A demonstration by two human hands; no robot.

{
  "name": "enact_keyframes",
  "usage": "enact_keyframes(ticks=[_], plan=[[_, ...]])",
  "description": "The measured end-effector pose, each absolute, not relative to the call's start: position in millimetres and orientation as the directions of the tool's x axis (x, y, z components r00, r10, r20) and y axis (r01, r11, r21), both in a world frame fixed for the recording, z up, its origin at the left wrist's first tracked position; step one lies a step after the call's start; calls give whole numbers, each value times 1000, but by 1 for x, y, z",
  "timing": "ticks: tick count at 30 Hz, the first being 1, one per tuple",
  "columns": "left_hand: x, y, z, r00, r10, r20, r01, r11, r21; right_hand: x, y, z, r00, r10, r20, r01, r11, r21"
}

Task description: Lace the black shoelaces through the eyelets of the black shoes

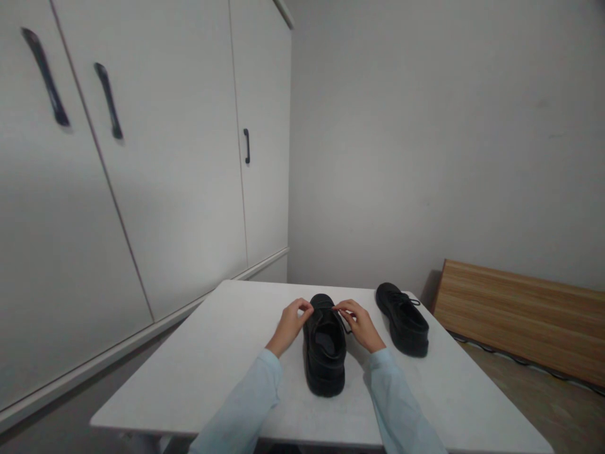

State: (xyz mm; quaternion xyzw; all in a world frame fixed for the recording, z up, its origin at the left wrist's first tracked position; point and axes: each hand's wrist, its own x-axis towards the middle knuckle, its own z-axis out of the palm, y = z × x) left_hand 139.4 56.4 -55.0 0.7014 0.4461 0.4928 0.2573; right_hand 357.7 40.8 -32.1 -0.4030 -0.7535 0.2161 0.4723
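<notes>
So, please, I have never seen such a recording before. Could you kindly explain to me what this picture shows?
Gladly. There is no machine here: a person works with two bare hands, in light blue sleeves. The one picture comes from a camera worn on the head, looking forward and down.

On the white table stand two black shoes. The left hand and right hand are at the front part of the nearer shoe, one on each side, thumb and fingers brought together. What exactly they pinch is too small to tell. The other shoe, with its lace showing, stands apart to the right.
</notes>
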Motion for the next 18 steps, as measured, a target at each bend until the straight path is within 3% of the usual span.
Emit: enact_keyframes(ticks=[18], plan=[[139,57,-53,86,894,441,296,-445,845,358,42,-31,-185,871,456,394,491,-777]])
